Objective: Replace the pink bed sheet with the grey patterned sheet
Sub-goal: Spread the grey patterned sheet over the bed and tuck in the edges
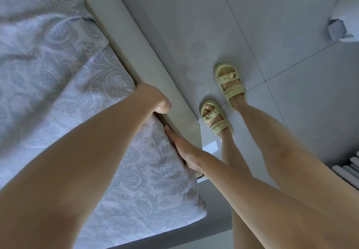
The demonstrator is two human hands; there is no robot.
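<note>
Your left hand (155,101) curls round the edge of the grey patterned sheet (68,85), which lies spread toward nine o'clock. Your right hand (184,149), at its five o'clock, presses the sheet with flat fingers. Lift the edge a little and push the loose cloth deep down beside the bed frame (155,44).

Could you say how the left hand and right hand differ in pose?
The left hand grips the sheet, curled; the right hand lies flat against it, fingers straight. The left hand reaches farther along the bed frame than the right hand. Both touch the sheet.
</note>
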